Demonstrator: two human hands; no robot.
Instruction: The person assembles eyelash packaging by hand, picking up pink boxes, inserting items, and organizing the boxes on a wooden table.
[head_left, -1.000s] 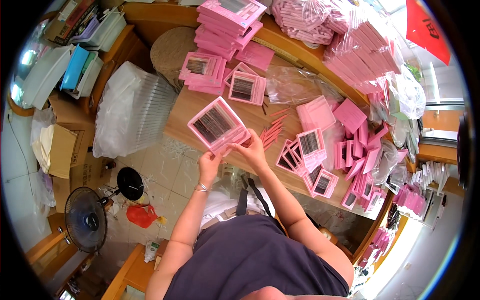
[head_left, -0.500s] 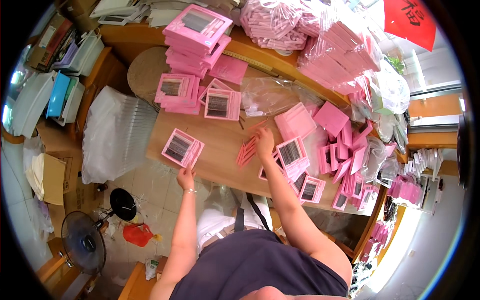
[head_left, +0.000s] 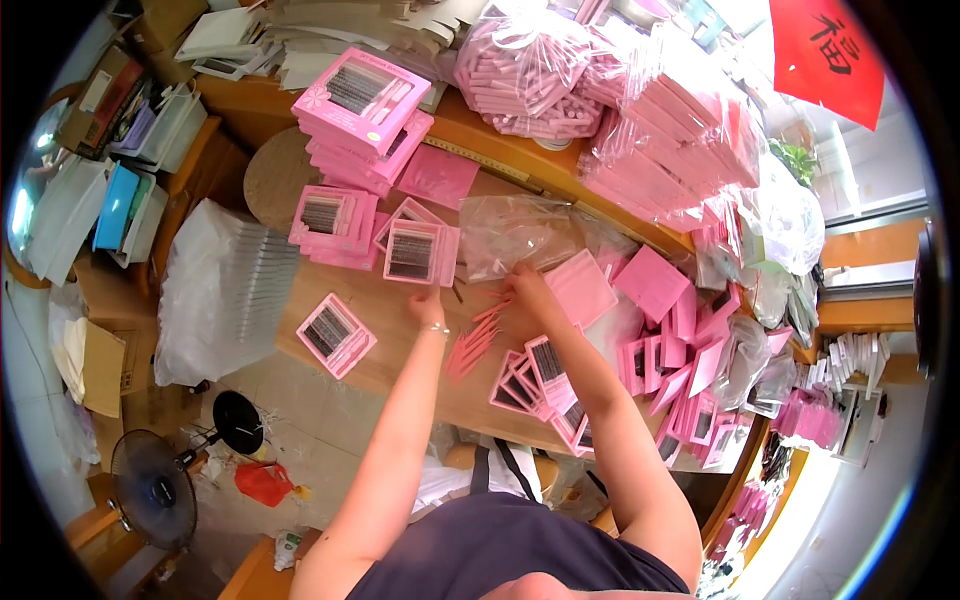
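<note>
My left hand [head_left: 426, 305] has its fingers at the near edge of a pink eyelash case [head_left: 412, 252] with rows of dark lashes under a clear window. The fingers look closed on that edge. Another open-faced lash case [head_left: 336, 335] lies by itself on the table to the left. My right hand [head_left: 526, 287] is over the table beyond a small heap of thin pink tweezers-like sticks [head_left: 474, 348]. Its fingers are bent together; anything between them is too small to make out. Several more lash cases [head_left: 515, 384] lie beside my right forearm.
Stacked pink boxes [head_left: 362, 95] stand at the far left of the wooden table [head_left: 400, 350]. A clear plastic bag [head_left: 520, 235] lies behind my right hand. Loose pink cases [head_left: 680, 370] pile up at the right. Bagged pink packages [head_left: 670, 140] fill the back ledge. A fan [head_left: 155, 490] stands lower left.
My left hand has let go of the case at the left and moved right and away to another case. My right hand has moved off the stick heap, farther back. The view has shifted slightly.
</note>
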